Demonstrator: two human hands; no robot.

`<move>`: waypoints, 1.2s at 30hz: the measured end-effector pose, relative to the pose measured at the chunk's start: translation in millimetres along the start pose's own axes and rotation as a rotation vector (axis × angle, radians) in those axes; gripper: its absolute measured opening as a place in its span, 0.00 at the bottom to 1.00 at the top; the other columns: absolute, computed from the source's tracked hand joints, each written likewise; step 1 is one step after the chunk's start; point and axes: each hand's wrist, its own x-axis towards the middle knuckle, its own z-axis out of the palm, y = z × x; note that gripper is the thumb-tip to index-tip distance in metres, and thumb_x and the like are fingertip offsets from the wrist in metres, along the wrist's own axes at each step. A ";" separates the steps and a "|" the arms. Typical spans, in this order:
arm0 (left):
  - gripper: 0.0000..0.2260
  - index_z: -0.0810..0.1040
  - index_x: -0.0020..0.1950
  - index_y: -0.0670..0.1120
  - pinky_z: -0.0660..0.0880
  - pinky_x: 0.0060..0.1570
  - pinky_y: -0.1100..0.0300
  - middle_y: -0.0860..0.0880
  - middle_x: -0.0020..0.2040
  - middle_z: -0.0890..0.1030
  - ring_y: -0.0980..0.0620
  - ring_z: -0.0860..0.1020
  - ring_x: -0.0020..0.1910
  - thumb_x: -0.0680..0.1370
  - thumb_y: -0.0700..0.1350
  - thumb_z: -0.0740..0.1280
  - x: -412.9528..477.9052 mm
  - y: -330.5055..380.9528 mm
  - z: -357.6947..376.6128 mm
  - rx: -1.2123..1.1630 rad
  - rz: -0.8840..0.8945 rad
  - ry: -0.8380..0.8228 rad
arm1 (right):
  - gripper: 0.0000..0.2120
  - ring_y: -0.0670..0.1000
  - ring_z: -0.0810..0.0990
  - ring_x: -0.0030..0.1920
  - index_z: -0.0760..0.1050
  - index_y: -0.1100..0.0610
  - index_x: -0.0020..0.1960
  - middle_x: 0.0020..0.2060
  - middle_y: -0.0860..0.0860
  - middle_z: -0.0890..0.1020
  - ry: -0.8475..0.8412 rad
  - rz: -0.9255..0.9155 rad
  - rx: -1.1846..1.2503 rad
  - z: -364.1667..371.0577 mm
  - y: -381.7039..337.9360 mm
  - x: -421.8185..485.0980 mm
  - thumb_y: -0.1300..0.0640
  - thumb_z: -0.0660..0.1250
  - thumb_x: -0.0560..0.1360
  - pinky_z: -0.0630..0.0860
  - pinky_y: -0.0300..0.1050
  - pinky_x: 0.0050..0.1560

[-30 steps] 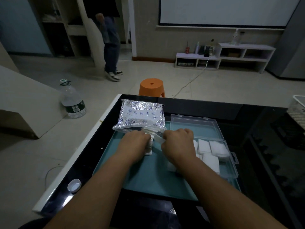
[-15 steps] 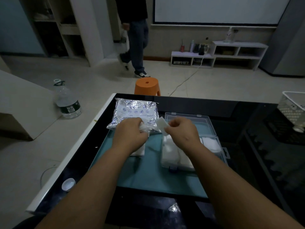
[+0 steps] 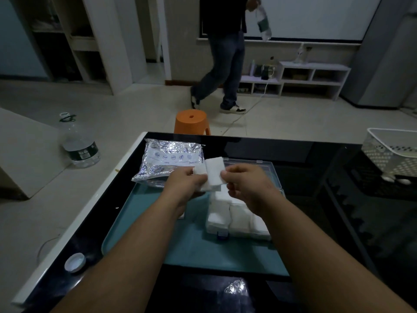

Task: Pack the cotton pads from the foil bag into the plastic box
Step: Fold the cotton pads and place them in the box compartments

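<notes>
The silver foil bag (image 3: 167,161) lies at the far left of the teal tray (image 3: 194,247). To its right stands the clear plastic box (image 3: 239,224), lid open behind it, with white cotton pads (image 3: 225,213) filling its compartments. Both hands are raised above the tray between bag and box. My left hand (image 3: 186,185) holds a few white cotton pads (image 3: 200,171). My right hand (image 3: 244,184) pinches one upright cotton pad (image 3: 214,170) by its right edge, touching the pads in the left hand.
The tray sits on a black glossy table (image 3: 316,159). A white bottle cap (image 3: 75,262) lies near the table's front left corner. A white basket (image 3: 392,154) stands at the far right. Beyond are an orange stool (image 3: 191,122), a water bottle (image 3: 79,143) on the floor and a walking person (image 3: 223,64).
Both hands have lifted off the tray from the bag's mouth, bringing pads up with them. The person in the background has walked from left to right.
</notes>
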 end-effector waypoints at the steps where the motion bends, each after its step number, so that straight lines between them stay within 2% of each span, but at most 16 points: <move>1: 0.06 0.80 0.48 0.44 0.80 0.38 0.58 0.43 0.48 0.83 0.48 0.81 0.43 0.75 0.34 0.68 -1.2 -0.8 2.4 0.006 0.002 -0.015 | 0.04 0.52 0.76 0.40 0.79 0.61 0.50 0.44 0.57 0.81 -0.002 -0.011 -0.036 1.5 1.6 0.4 0.61 0.68 0.76 0.77 0.43 0.39; 4: 0.08 0.81 0.53 0.43 0.80 0.36 0.59 0.43 0.49 0.84 0.48 0.82 0.43 0.76 0.35 0.67 -0.5 -5.6 8.6 0.003 -0.013 -0.060 | 0.04 0.51 0.78 0.38 0.79 0.60 0.48 0.43 0.57 0.82 0.100 -0.058 -0.205 6.8 8.9 3.8 0.60 0.71 0.74 0.78 0.45 0.39; 7: 0.06 0.80 0.52 0.43 0.81 0.45 0.51 0.40 0.50 0.83 0.45 0.82 0.45 0.80 0.42 0.64 -1.8 -4.7 14.0 -0.093 -0.058 -0.091 | 0.04 0.51 0.79 0.38 0.78 0.57 0.41 0.37 0.53 0.82 0.219 -0.101 -0.319 7.3 13.4 7.4 0.59 0.73 0.71 0.79 0.51 0.43; 9: 0.08 0.80 0.51 0.42 0.79 0.51 0.48 0.41 0.49 0.84 0.44 0.82 0.47 0.80 0.45 0.65 -2.8 -3.9 15.6 -0.145 -0.059 -0.114 | 0.05 0.50 0.78 0.38 0.78 0.57 0.41 0.37 0.52 0.82 0.224 -0.109 -0.331 4.7 12.8 7.4 0.58 0.73 0.71 0.78 0.50 0.42; 11: 0.04 0.80 0.51 0.42 0.81 0.49 0.51 0.42 0.49 0.84 0.45 0.82 0.48 0.78 0.40 0.67 -3.2 -5.0 16.9 -0.087 -0.015 -0.142 | 0.04 0.51 0.79 0.41 0.78 0.56 0.43 0.39 0.52 0.81 0.199 -0.118 -0.350 1.3 10.8 5.5 0.57 0.73 0.72 0.77 0.46 0.42; 13: 0.07 0.80 0.52 0.43 0.81 0.45 0.55 0.41 0.52 0.83 0.44 0.82 0.49 0.77 0.35 0.66 -1.9 -5.9 19.2 -0.028 0.003 -0.128 | 0.06 0.52 0.79 0.45 0.76 0.56 0.46 0.43 0.52 0.81 0.202 -0.119 -0.337 -3.8 9.0 3.9 0.56 0.72 0.73 0.77 0.48 0.46; 17: 0.07 0.80 0.50 0.44 0.79 0.46 0.55 0.43 0.49 0.84 0.45 0.82 0.48 0.78 0.35 0.65 -4.8 -1.7 27.8 -0.001 0.014 -0.132 | 0.10 0.55 0.79 0.48 0.73 0.56 0.50 0.47 0.52 0.79 0.188 -0.092 -0.300 -17.0 2.7 -1.9 0.54 0.71 0.74 0.78 0.56 0.52; 22: 0.09 0.79 0.54 0.41 0.81 0.44 0.57 0.43 0.47 0.83 0.47 0.82 0.45 0.80 0.33 0.61 -10.8 0.0 39.6 -0.024 -0.029 -0.229 | 0.06 0.57 0.82 0.45 0.74 0.57 0.45 0.43 0.54 0.80 0.199 -0.066 -0.332 -30.2 0.0 -6.1 0.63 0.71 0.74 0.83 0.57 0.47; 25: 0.09 0.79 0.54 0.41 0.81 0.47 0.56 0.43 0.46 0.83 0.47 0.82 0.45 0.80 0.33 0.61 -15.0 0.6 50.6 0.018 -0.012 -0.238 | 0.05 0.55 0.82 0.40 0.75 0.58 0.43 0.42 0.57 0.81 0.233 -0.071 -0.393 -42.6 -1.6 -9.2 0.63 0.71 0.73 0.83 0.55 0.45; 28: 0.11 0.78 0.58 0.43 0.81 0.50 0.51 0.41 0.50 0.83 0.45 0.82 0.47 0.77 0.35 0.65 -15.8 -2.1 63.1 0.136 0.039 -0.171 | 0.04 0.52 0.80 0.39 0.76 0.59 0.46 0.41 0.56 0.81 0.196 -0.065 -0.408 -54.4 -3.6 -15.8 0.60 0.70 0.74 0.82 0.50 0.41; 30: 0.11 0.75 0.55 0.47 0.79 0.46 0.51 0.42 0.48 0.82 0.46 0.81 0.42 0.75 0.37 0.69 -17.3 -4.3 70.3 0.186 0.030 -0.126 | 0.08 0.52 0.80 0.41 0.75 0.58 0.47 0.42 0.55 0.80 0.156 -0.040 -0.443 -60.4 -4.1 -20.3 0.58 0.72 0.73 0.80 0.47 0.39; 32: 0.11 0.71 0.51 0.47 0.76 0.42 0.52 0.42 0.44 0.80 0.47 0.78 0.38 0.74 0.38 0.70 -20.6 -6.2 79.9 0.185 0.008 -0.133 | 0.09 0.55 0.81 0.44 0.72 0.57 0.46 0.44 0.57 0.80 0.163 0.013 -0.482 -69.7 -2.9 -23.2 0.62 0.72 0.71 0.81 0.49 0.42; 34: 0.10 0.70 0.48 0.47 0.78 0.43 0.50 0.42 0.43 0.80 0.46 0.78 0.37 0.75 0.38 0.70 -24.5 -9.1 88.7 0.199 0.000 -0.147 | 0.09 0.57 0.81 0.43 0.71 0.57 0.44 0.44 0.58 0.80 0.182 0.072 -0.530 -79.1 -2.3 -22.6 0.67 0.70 0.71 0.82 0.52 0.45; 36: 0.10 0.70 0.47 0.47 0.80 0.44 0.47 0.40 0.45 0.81 0.46 0.79 0.38 0.74 0.39 0.71 -28.0 -12.4 97.6 0.251 0.020 -0.145 | 0.06 0.56 0.80 0.41 0.72 0.58 0.44 0.45 0.60 0.79 0.171 0.130 -0.577 -87.7 -4.4 -22.1 0.67 0.65 0.74 0.82 0.50 0.42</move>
